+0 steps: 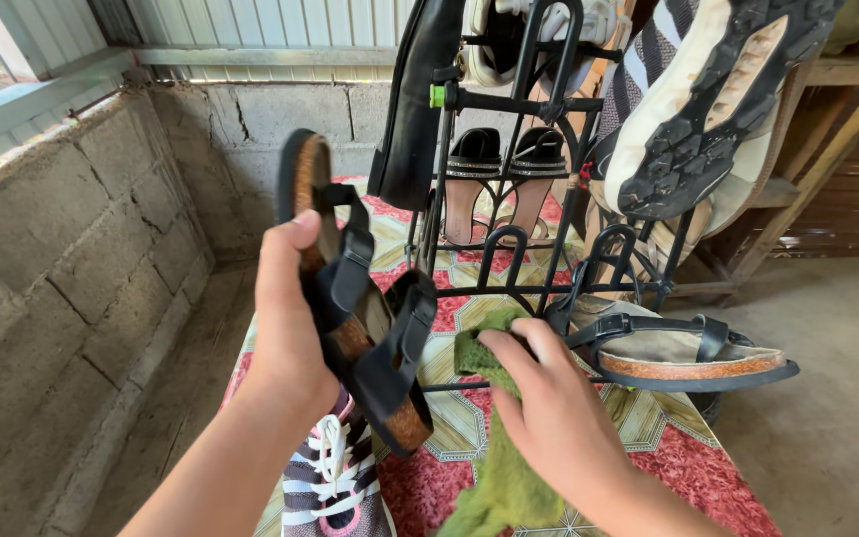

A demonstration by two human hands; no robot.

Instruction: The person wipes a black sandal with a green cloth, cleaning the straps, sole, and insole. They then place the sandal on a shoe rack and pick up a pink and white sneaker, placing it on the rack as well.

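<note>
My left hand point(285, 318) grips a black strapped sandal point(365, 308) with a cork footbed, holding it tilted on its side above the table. My right hand point(549, 398) is closed on a green cloth point(499, 467), whose upper end touches the sandal's strap near the buckle. The matching sandal point(683, 353) rests on a lower peg of a black metal shoe rack point(519, 199), just right of my right hand.
The rack carries a pair of black heeled sandals point(504, 164), a black shoe point(415, 99) and a large sneaker point(708, 109) sole-out. A striped sneaker point(335, 482) lies below my left wrist on a patterned red tablecloth point(678, 457). A concrete block wall point(62, 259) stands left.
</note>
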